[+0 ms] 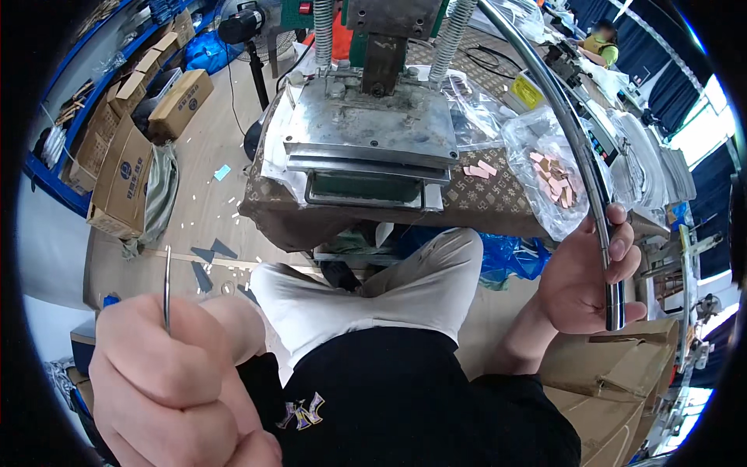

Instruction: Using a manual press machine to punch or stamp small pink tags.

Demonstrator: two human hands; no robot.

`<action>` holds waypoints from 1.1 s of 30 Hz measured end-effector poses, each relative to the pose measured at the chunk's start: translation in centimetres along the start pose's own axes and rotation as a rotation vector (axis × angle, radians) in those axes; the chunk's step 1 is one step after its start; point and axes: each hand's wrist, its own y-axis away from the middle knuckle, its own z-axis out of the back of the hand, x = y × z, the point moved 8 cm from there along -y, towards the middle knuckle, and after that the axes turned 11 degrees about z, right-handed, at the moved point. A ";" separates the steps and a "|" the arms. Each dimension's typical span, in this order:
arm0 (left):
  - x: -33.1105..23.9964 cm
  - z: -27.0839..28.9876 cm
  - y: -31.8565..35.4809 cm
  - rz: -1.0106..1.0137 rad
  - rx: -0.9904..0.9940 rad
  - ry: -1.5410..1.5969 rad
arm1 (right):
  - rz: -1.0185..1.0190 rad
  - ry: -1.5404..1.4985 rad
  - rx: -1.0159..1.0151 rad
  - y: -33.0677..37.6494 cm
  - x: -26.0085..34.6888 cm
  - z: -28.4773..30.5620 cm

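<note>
In my left hand (175, 373), closed in a fist at the lower left, is a thin pointed metal rod (167, 280); its lower part is hidden in the fingers. My right hand (572, 284) wraps round the lower end of a long shiny metal lever (574, 128), which curves up toward the top of the press. The hand press (373, 124) stands on the table ahead of me, with a thick steel plate above a dark green slab (366, 189) in a metal frame. A narrow gap shows between them.
Small pink pieces (480, 170) lie right of the press, beside a clear plastic bag (545, 136) holding more. Cardboard boxes (120, 179) and a black fan (241, 27) stand left. Another cardboard box (607, 381) is by my right elbow. A person (601, 45) sits far right.
</note>
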 end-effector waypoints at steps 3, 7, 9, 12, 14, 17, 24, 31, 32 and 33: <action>-0.9 0.0 0.0 -0.031 0.045 0.026 | 0.020 0.000 -0.115 0.5 0.0 0.4; -1.5 -0.5 0.0 0.047 0.092 -0.012 | 0.044 0.016 -0.154 0.2 -0.2 0.5; -2.2 -0.4 0.2 0.012 -0.007 0.007 | 0.071 0.020 -0.143 -0.1 0.0 0.5; -3.1 -0.3 0.2 0.000 -0.059 0.003 | 0.045 -0.031 -0.100 0.3 -0.3 0.3; -3.3 -0.4 0.1 0.039 -0.072 -0.017 | 0.041 -0.024 -0.064 0.1 -0.1 0.0; -3.5 0.4 2.4 -0.079 -0.177 -0.005 | 0.009 -0.007 0.008 0.0 0.1 -0.5; -3.3 -1.1 -0.8 0.005 -0.080 -0.041 | 0.029 0.050 -0.010 -0.5 -0.4 -0.2; -2.9 -1.9 -0.3 0.072 -0.050 -0.033 | 0.041 0.002 -0.067 0.3 -0.4 -0.7; -2.7 -1.7 0.5 0.026 -0.119 -0.044 | 0.043 -0.010 -0.097 0.3 -0.4 -0.6; -2.5 -1.5 1.5 -0.019 -0.189 -0.057 | 0.051 -0.017 -0.097 0.2 -0.5 -0.7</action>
